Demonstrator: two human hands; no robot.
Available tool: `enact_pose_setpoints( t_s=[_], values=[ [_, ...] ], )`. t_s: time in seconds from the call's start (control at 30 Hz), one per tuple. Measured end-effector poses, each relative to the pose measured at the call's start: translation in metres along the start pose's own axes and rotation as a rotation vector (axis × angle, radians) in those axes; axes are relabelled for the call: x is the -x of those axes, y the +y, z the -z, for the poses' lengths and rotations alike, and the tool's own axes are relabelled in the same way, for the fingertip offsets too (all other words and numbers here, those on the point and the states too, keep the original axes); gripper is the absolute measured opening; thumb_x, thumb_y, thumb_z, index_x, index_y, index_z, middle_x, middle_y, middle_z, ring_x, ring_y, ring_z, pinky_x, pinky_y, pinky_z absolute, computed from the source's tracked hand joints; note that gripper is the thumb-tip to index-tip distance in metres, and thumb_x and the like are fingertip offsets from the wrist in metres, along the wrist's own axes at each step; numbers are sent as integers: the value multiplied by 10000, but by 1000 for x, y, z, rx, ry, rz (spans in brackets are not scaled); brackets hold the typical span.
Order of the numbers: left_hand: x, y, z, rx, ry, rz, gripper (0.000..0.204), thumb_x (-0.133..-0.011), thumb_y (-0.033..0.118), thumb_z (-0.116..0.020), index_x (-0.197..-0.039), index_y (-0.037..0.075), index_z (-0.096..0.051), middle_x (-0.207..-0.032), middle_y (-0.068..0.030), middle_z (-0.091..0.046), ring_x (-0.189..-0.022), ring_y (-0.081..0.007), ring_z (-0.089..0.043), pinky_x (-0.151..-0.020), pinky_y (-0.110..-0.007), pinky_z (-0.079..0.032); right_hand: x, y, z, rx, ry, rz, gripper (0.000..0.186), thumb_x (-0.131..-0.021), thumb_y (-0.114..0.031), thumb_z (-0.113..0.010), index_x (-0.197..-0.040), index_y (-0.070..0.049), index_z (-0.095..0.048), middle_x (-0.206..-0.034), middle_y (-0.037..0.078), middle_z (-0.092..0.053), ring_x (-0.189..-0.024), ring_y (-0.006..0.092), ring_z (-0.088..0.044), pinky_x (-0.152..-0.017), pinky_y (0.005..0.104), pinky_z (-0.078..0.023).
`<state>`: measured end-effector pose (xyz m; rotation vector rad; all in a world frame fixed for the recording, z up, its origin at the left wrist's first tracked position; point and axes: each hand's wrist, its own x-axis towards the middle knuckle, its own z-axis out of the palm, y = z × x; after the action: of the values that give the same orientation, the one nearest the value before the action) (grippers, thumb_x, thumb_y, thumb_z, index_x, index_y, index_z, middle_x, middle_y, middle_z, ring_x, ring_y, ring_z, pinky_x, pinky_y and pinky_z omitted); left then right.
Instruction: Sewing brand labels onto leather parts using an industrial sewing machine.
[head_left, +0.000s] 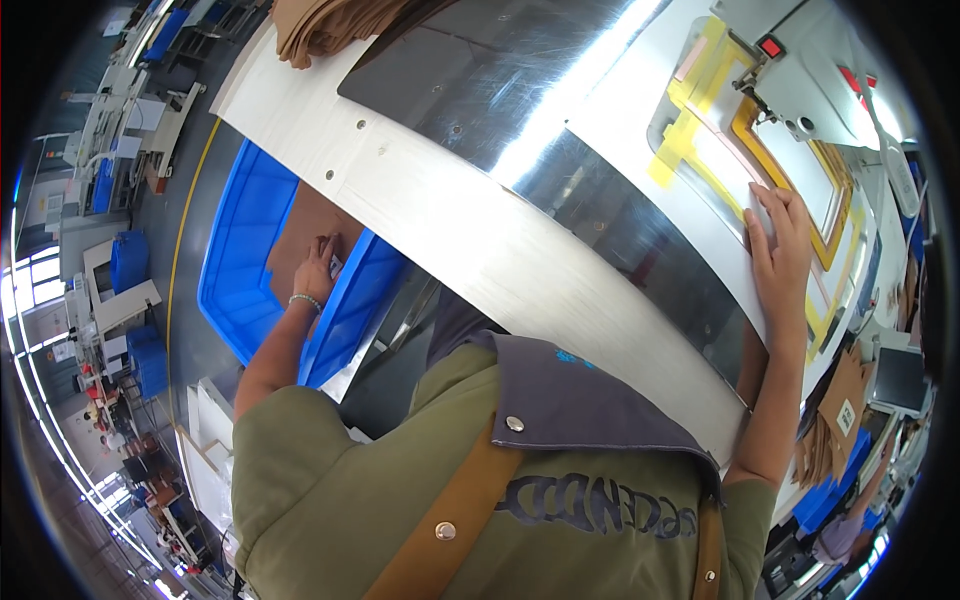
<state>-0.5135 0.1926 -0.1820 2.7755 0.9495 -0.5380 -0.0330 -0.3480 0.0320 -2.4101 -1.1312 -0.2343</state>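
Note:
My left hand point(315, 272) reaches into a blue plastic bin point(232, 262) at my left, its fingers apart and resting on a flat brown sheet of material point(291, 240). Close by its fingers is a small white piece, too small to make out. Over at the right, my right hand point(778, 240) lies with fingers stretched out on the edge of a white sewing template point(700, 215) marked with yellow tape point(683, 147). Beside those fingertips is a yellow-orange frame point(831, 215) under the head of a sewing machine point(825, 95).
A pale work surface point(420, 215) with a shiny metal plate point(480, 100) runs diagonally before me. Folded brown material point(320, 30) is heaped at its far left. Brown pieces with a label point(843, 405) stand at the right near a grey screen point(900, 378). Other workstations line the left.

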Motion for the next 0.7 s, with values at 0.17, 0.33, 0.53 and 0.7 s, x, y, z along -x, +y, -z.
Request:
enact_pose_setpoints(
  t_s=[0.17, 0.33, 0.53, 0.7],
  values=[
    [-60, -50, -81, -96, -87, 252, 832, -1021, 334, -571, -1745, 288, -165, -1738, -323, -233, -1398, -642, -458, -1159, -639, -454, -1, 5, 0, -34, 19, -30, 323, -973, -164, -731, -1262, -20, -723, -1177, 171, -630, -1120, 350, -613, -989, 419, -488],
    [-62, -125, -57, -230, 105, 70, 694, -1051, 318, -523, -1706, 196, -329, -1730, -294, -281, -1516, -562, -365, -1245, -587, -355, -2, 18, -4, -76, 61, 38, 305, -972, -195, -728, -1218, -15, -729, -1147, 157, -636, -1110, 347, -604, -973, 443, -493],
    [-51, -83, 130, 679, 1272, 366, 447, -1128, 365, -573, -1272, -26, -736, -1113, -178, -788, -1001, -236, -752, -791, -355, -608, -6, 8, 6, 8, 36, 118, 334, -974, -214, -746, -1253, -33, -715, -1270, 133, -665, -1190, 337, -615, -1017, 437, -495],
    [-53, 199, 289, 926, 1224, -390, 330, -1136, 191, -531, -1270, -53, -707, -1286, -197, -740, -1148, -278, -727, -910, -346, -587, 11, 21, 17, 5, 7, 124, 305, -967, -83, -715, -1271, -63, -720, -1298, 79, -719, -1195, 314, -651, -1023, 427, -526]
  ],
)
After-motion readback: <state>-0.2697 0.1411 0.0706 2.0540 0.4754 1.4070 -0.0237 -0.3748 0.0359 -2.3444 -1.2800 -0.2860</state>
